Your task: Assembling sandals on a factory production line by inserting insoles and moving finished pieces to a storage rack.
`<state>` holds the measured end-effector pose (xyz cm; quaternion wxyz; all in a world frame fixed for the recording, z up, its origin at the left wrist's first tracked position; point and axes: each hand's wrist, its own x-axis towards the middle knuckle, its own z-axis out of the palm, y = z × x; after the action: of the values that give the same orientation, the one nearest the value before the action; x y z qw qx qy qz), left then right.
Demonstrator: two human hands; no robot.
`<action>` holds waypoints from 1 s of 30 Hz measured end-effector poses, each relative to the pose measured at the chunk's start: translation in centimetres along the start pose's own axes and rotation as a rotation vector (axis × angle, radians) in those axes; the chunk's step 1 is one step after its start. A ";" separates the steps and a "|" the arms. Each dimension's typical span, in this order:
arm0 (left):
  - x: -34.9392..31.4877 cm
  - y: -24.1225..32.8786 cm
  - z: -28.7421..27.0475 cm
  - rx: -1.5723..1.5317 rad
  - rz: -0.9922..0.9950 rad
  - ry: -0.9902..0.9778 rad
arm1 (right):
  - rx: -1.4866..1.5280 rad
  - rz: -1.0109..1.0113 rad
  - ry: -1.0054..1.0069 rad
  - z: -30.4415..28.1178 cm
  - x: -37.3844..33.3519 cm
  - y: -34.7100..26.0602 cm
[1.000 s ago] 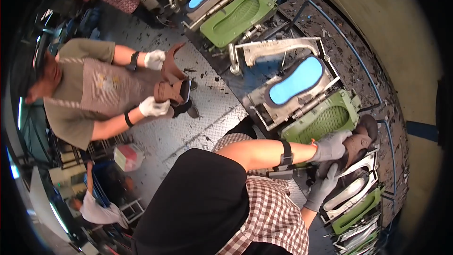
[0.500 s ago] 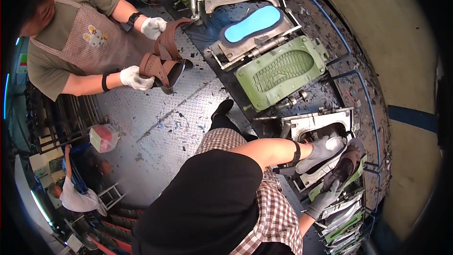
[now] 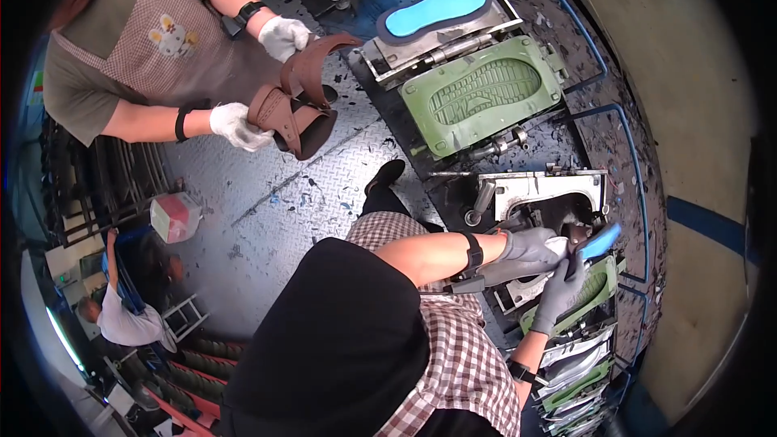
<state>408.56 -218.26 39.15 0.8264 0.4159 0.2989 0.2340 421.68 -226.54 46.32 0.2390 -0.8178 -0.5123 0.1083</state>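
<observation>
A sandal with a bright blue sole (image 3: 600, 240) and dark brown strap is tilted above an open metal sole mould (image 3: 510, 188). My right hand (image 3: 560, 294), in a grey glove, grips the sandal from its near side. My left hand (image 3: 530, 248), also grey-gloved, reaches over the mould with its fingers closed against the sandal's strap side; the fingertips are partly hidden. The lower green mould plate (image 3: 597, 285) lies beside my right hand. Part of the mould's cavity is hidden behind my hands and the sandal.
A co-worker in white gloves holds two brown sandals (image 3: 306, 133) at the left. Another open mould carries a blue sole piece (image 3: 437, 12) beside a green tread plate (image 3: 486, 97). Blue rails (image 3: 635, 170) edge the bench, and several more moulds (image 3: 579, 380) stand nearer.
The sandal has turned so its blue sole shows, and moved up over the mould with my right hand. My left hand has drawn back slightly and meets the sandal. The view has shifted slightly.
</observation>
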 end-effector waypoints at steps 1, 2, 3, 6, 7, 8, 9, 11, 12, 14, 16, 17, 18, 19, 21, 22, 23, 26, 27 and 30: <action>0.0 0.9 -0.2 0.066 0.018 0.021 | -0.016 -0.015 -0.131 -0.6 0.2 -1.4; -0.1 1.8 -1.2 0.344 -0.083 -0.054 | -0.049 0.013 -0.234 -1.3 0.2 -2.9; -2.6 6.9 -2.0 0.625 -0.183 -0.146 | -0.087 0.051 -0.322 -1.8 0.0 -3.7; -6.0 0.2 -2.5 1.023 -0.450 0.009 | -0.150 -0.031 -0.352 -0.4 0.7 -4.5; -7.9 -1.3 -3.1 0.813 -0.566 -0.030 | -0.147 0.029 -0.395 -0.1 0.7 -5.8; -9.8 1.8 -3.6 0.787 -0.625 -0.173 | -0.163 0.068 -0.423 -0.5 -0.8 -7.9; -11.0 4.0 -3.8 0.568 -0.702 -0.165 | -0.177 0.102 -0.448 -0.5 -2.9 -10.3; -9.3 -2.9 -3.9 0.352 -0.697 -0.119 | -0.178 -0.248 -0.371 2.3 -9.3 -7.6; -9.3 -3.2 -3.8 0.352 -0.696 -0.114 | -0.175 -0.252 -0.371 2.8 -9.7 -6.1; -10.8 -3.5 -4.1 0.289 -0.631 -0.123 | 0.139 -0.122 -0.488 2.9 -10.4 -3.8; -9.4 -5.7 -4.2 0.041 -0.358 -0.025 | 0.267 0.097 -0.565 1.7 -9.3 -1.7; -8.2 -6.9 -3.7 -0.208 -0.082 0.070 | 0.389 0.320 -0.639 1.1 -9.0 -0.7; -7.1 -6.3 -3.6 -0.007 -0.117 0.150 | 0.423 0.267 -0.499 0.4 -8.3 -1.5; -6.3 -4.7 -3.3 0.198 -0.153 0.219 | 0.442 0.227 -0.228 1.0 -8.3 -0.7; -7.0 0.7 -1.7 0.218 -0.202 0.300 | 0.465 0.322 -0.219 0.8 -7.0 -0.3; -7.1 2.5 -1.3 0.238 -0.245 0.379 | 0.503 0.365 -0.250 1.0 -6.3 -0.9; -6.1 1.8 -0.9 0.233 -0.245 0.377 | 0.534 0.413 -0.281 1.0 -5.9 -1.3; -3.6 -0.6 -0.7 0.006 -0.059 0.460 | 0.672 0.502 -0.477 1.3 -5.4 -1.7; -4.0 -0.5 -0.8 0.007 -0.061 0.453 | 0.654 0.490 -0.527 1.8 -5.4 -1.2; -5.1 0.8 -1.1 -0.038 -0.044 0.340 | 0.728 0.475 -0.536 2.4 -5.1 -0.9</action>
<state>404.03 -220.42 40.82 0.7766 0.3480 0.4387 0.2886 417.69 -230.05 44.32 0.3373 -0.7188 -0.2845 0.5373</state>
